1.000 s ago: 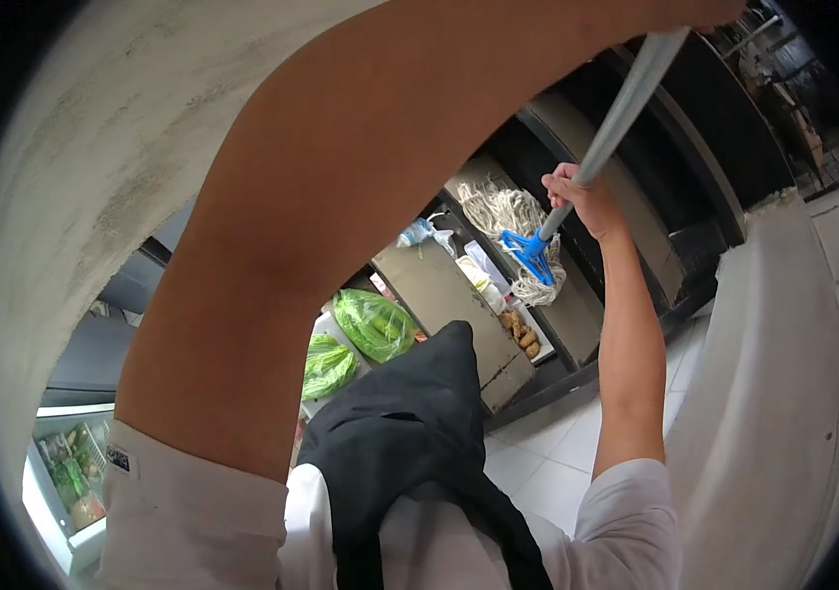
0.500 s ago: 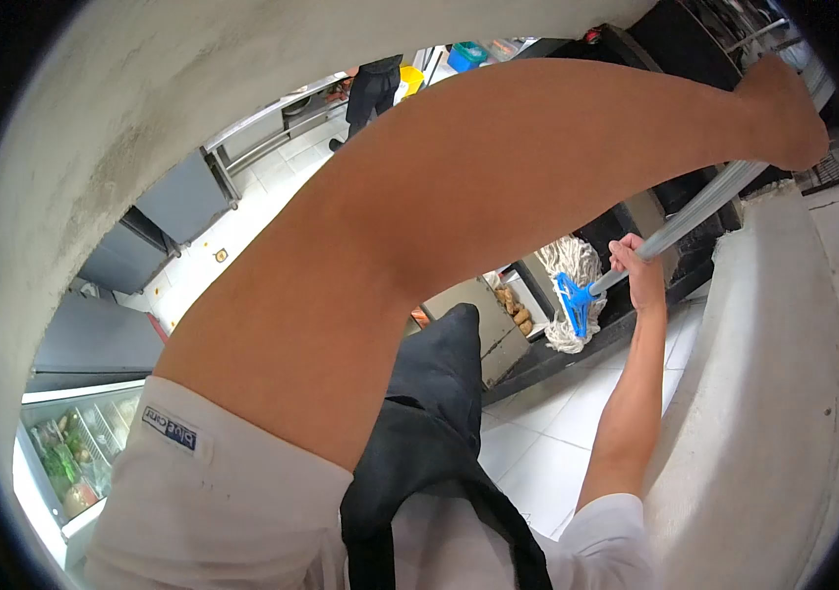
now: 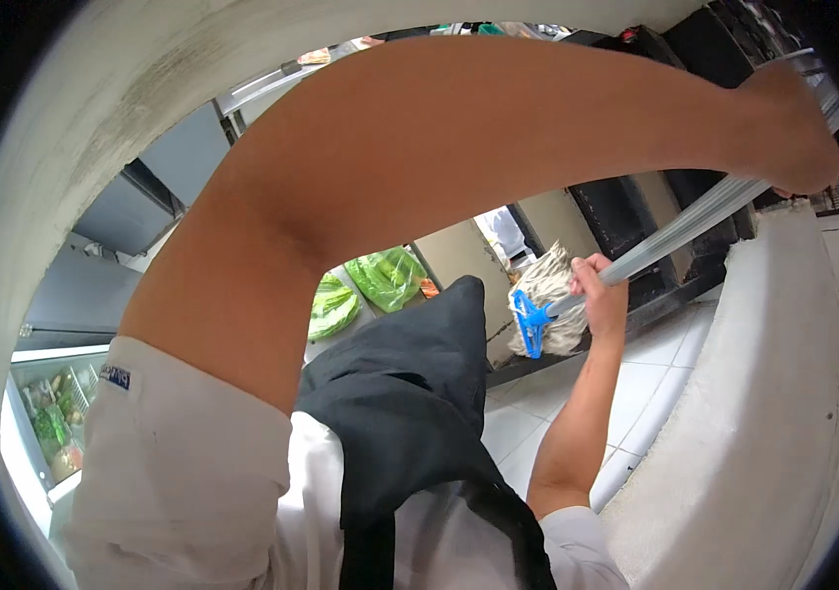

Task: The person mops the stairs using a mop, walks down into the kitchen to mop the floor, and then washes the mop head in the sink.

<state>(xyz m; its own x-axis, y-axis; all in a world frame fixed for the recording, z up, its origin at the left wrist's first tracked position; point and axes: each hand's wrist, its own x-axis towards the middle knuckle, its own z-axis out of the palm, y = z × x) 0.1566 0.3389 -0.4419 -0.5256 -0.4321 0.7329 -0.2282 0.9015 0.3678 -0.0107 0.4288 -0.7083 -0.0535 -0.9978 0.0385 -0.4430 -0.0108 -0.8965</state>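
A mop with a pale metal handle [image 3: 683, 236] slants across the right side of the head view. Its blue clamp [image 3: 531, 323] and off-white string head [image 3: 555, 275] hang low, in front of the dark steps. My right hand [image 3: 598, 283] is closed round the handle just above the clamp. Farther up, near the right edge, my left hand [image 3: 795, 130] is wrapped round the handle's upper part, its fingers mostly hidden behind the palm. My left forearm crosses the whole upper view and covers much of the scene.
Black-edged steps [image 3: 626, 211] rise behind the mop. Leafy greens [image 3: 333, 307] and a plastic bag of green vegetables [image 3: 387, 275] lie by my dark apron. A pale curved wall [image 3: 734, 413] stands at right. At left are grey cabinets [image 3: 95, 285] and a chiller with vegetables [image 3: 54, 423].
The mop head and my right hand have moved left in view. Green vegetables now show below my left arm. The person in dark trousers and the brown root-like pieces no longer show.
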